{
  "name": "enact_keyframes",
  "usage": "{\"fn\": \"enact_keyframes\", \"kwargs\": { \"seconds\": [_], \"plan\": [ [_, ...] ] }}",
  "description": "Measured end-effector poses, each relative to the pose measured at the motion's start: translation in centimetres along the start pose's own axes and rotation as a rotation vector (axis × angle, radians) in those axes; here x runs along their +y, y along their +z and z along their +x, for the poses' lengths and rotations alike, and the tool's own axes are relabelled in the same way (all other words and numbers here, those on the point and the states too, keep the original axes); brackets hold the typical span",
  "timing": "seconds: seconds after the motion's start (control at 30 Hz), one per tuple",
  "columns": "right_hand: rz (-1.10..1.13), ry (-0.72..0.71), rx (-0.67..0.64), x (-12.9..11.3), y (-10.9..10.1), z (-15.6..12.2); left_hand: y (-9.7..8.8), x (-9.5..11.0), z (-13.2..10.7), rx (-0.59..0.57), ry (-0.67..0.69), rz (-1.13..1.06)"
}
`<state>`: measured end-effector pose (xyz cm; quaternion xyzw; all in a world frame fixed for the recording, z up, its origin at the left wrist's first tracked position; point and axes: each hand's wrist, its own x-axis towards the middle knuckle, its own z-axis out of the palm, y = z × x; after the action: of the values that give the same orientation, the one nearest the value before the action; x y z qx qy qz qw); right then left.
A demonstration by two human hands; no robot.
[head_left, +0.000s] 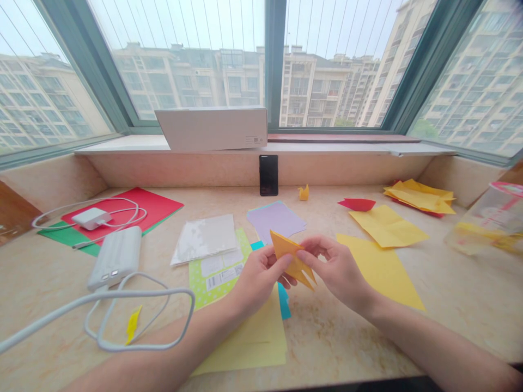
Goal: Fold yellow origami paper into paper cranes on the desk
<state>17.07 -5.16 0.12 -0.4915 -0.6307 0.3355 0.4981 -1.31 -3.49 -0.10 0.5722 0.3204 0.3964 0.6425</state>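
Note:
A folded piece of orange-yellow origami paper (292,264) is held above the counter between both hands. It has a point at the upper left and two split points at the lower right. My left hand (265,269) grips its left side, with the thumb pressed flat on the front face. On the upper right edge, my right hand (327,258) pinches the paper between thumb and fingers; some of those fingertips are hidden behind it. Below the hands lie a blue paper piece (284,301) and a pale yellow sheet (249,348).
A power bank (116,256) and white cables lie left, near red paper (163,202). A phone (268,175) leans at the back beside a small yellow folded figure (303,193). Yellow sheets (388,226) and a clear plastic container (474,228) are on the right.

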Motion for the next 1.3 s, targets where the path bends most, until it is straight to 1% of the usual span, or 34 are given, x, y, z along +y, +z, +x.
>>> {"fn": "enact_keyframes", "kwargs": {
  "seconds": [0.1,0.23,0.37,0.5,0.57,0.67,0.87,1.07,1.23,1.3],
  "plan": [
    [0.01,-0.028,-0.014,-0.1,0.2,-0.1,0.0,-0.1,0.0,0.009,-0.022,-0.087],
    [0.052,-0.038,-0.063,0.0,0.3,-0.1,0.0,-0.1,0.1,-0.019,-0.046,-0.182],
    [0.193,0.017,-0.082,0.4,0.4,0.0,0.1,0.1,0.0,0.001,-0.066,-0.186],
    [0.364,0.072,-0.112,0.4,0.6,0.1,0.2,0.1,0.0,-0.045,-0.074,-0.233],
    [0.397,0.078,-0.127,0.3,0.6,0.1,0.2,0.0,0.1,-0.034,-0.073,-0.22],
    [0.378,0.044,-0.136,-0.1,0.5,0.0,0.1,0.0,0.0,-0.018,-0.055,-0.176],
    [0.377,-0.009,-0.186,-0.1,-0.3,-0.2,0.0,0.2,-0.1,-0.014,0.033,-0.137],
    [0.389,0.058,-0.174,-0.1,-0.2,-0.1,0.0,-0.3,0.1,-0.044,0.149,-0.109],
    [0.386,0.068,-0.14,0.1,0.1,0.1,-0.2,-0.3,0.1,0.007,0.138,-0.006],
    [0.376,0.066,-0.132,0.1,0.0,0.1,-0.2,-0.2,0.1,0.036,0.134,-0.006]
  ]
}}
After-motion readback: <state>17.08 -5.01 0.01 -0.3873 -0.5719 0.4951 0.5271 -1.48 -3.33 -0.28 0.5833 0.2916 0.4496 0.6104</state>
